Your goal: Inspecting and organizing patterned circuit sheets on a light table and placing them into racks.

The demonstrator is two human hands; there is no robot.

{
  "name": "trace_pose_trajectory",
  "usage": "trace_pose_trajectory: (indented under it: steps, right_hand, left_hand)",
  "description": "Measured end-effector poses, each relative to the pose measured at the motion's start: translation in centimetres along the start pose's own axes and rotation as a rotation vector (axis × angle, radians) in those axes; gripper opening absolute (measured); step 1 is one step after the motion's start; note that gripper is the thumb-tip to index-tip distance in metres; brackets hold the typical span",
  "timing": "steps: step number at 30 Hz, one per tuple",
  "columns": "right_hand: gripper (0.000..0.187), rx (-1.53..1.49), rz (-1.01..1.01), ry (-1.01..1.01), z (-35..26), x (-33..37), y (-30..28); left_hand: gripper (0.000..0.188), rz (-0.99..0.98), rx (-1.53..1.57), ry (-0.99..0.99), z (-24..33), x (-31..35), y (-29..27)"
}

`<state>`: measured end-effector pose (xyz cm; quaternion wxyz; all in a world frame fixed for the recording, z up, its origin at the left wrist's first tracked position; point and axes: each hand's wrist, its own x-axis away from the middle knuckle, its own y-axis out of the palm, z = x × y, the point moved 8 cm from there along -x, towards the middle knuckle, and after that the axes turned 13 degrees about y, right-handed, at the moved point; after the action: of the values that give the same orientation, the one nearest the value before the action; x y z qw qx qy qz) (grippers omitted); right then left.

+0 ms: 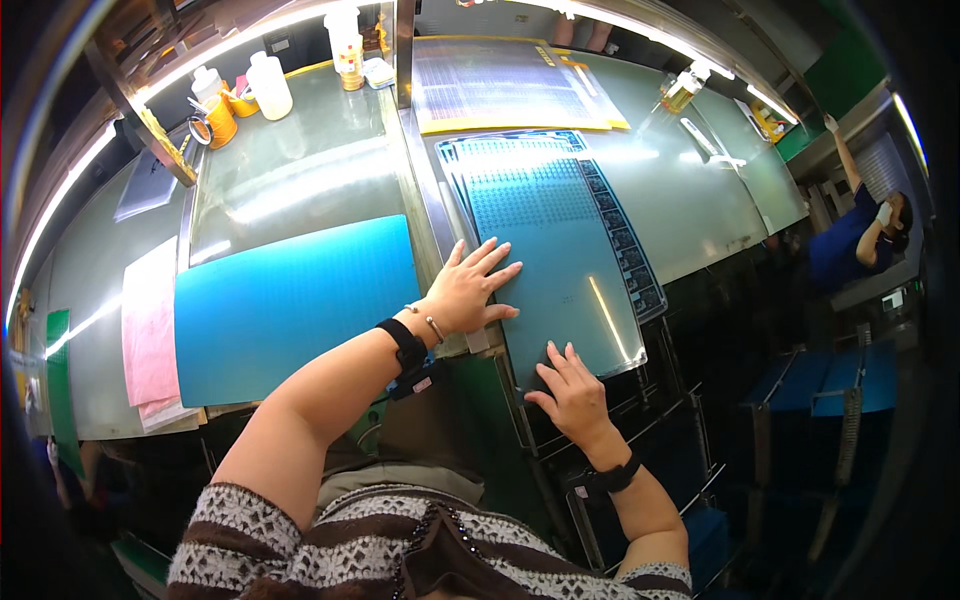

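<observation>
Panel, blue-tinted and glossy (565,275), one, centre of the frame, uppermost of a loose stack; beneath it, along its right side, we list a dark-bordered sheet (622,237). Left hand (472,288): spread wide, fingertips flat over the panel's left edge, nothing gripped that we see. Right hand (575,395): half curled, over the near edge; whether finger and thumb pinch it, we cannot tell. Hazards, in our judgement: the near end seems to reach past the bench (690,215), so a heavy press there could tip the panel; uneven pushing could skew the stack, and sheet dragged on sheet could scratch the print; bare fingertips could smudge the gloss, and the metal bangle (432,328) could mark it if the wrist drops. Writing: tiny marks mid-panel, too small for us to read; dark print on the yellow border (520,127) of the clear sheet (500,85), top centre; a label with red on the white bottle (345,45), upper left of centre; none legible, no brand recorded.
</observation>
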<state>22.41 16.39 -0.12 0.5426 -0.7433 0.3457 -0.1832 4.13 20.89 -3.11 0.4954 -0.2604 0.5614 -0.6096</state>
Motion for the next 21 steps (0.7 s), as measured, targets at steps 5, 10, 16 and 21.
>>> trace_pose_trajectory:
  steps: [5,10,16,21]
  right_hand:
    - [0.011,-0.413,0.158,0.186,0.7,-0.4,-1.5]
    - [0.022,-1.011,0.394,0.622,8.0,-0.4,-5.2]
    - [0.014,-0.812,0.238,0.517,6.3,-3.7,-7.8]
    - [0.01,-0.106,0.842,-0.015,-2.2,-2.5,-22.9]
  left_hand:
    - [0.054,0.246,0.096,-0.018,-1.3,0.4,-1.4]
    - [0.016,0.47,0.081,0.083,1.2,2.0,-5.5]
    - [0.06,0.145,0.007,0.153,2.4,-1.7,-1.0]
    - [0.088,-0.056,-0.014,0.036,2.9,-2.6,1.6]
